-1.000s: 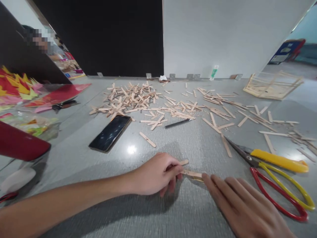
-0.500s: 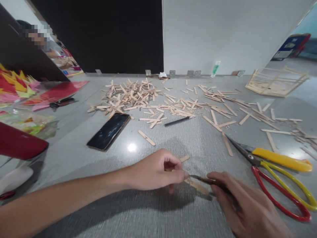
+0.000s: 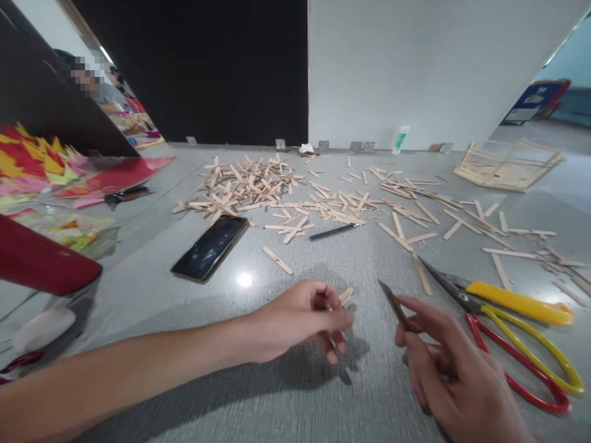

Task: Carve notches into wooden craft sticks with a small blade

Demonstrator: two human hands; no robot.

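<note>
My right fingers (image 3: 422, 307) pinch a knife (image 3: 396, 307). My left fingers (image 3: 333, 320) curl half-open by a stick (image 3: 346, 296), grip unclear; a slipping knife could nick them.

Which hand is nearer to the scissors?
Right. The right hand, holding a knife, is just left of the scissors, partly overlapping them in view; the left hand is farther off to the left.

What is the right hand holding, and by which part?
The right hand holds a slim tool, apparently a craft knife, pinched between thumb and fingers behind its exposed, pointed end.
</note>
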